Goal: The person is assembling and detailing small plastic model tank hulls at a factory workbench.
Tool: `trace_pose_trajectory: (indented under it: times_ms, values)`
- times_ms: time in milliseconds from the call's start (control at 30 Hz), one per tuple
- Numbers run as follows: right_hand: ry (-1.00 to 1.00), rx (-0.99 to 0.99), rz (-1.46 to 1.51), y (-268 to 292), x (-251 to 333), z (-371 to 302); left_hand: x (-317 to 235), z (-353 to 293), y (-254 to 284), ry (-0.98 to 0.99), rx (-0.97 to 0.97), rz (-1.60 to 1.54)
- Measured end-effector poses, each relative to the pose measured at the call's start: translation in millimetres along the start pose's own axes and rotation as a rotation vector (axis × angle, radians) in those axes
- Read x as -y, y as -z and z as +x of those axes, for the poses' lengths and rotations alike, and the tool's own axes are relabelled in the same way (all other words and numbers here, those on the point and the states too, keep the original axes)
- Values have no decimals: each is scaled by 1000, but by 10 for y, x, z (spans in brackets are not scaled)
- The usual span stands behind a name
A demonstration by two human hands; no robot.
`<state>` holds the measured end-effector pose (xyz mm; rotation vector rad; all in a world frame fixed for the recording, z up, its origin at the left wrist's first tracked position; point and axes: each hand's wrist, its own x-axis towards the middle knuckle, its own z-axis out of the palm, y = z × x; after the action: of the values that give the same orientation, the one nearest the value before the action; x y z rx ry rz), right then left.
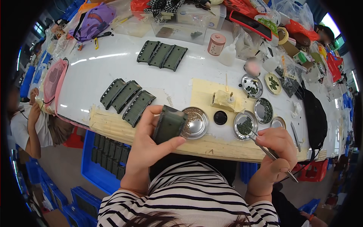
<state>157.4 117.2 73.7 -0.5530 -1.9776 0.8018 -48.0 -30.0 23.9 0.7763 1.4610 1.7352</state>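
My left hand (141, 151) grips a dark green curved rectangular casing (169, 125) between thumb and fingers, tilted above the table's near edge. In my right hand (279, 145) is a pair of metal tweezers (269, 153). Their tips reach the near side of a round metal dish (256, 120) of small dark green pieces (244, 126). Whether the tips hold a piece is too small to tell. Behind the held casing stands another metal dish (206, 130) with tiny brownish bits, partly hidden by it.
Similar green casings lie in two groups, one at left (126, 100) and one farther back (162, 55). A taped block (223, 100), a black round lid (220, 117) and more dishes (263, 111) stand nearby. A blue crate (89, 166) of dark parts is below the table edge.
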Motion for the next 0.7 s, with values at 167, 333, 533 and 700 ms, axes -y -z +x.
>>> trace_pose_trajectory:
  times_ms: [167,333,533,700]
  values:
    - [23,35,39,-28,-49,19,52,86,315,-168,-84,668]
    - [62,55,31,-67,-57,36,7,126,344,-273,-79,910]
    - [51,60,56,-46,-107,-3,75,158,431,-277,-255,1114]
    - [118,66,48,-75,-137,-8,102,305,581,-430,-382,1357]
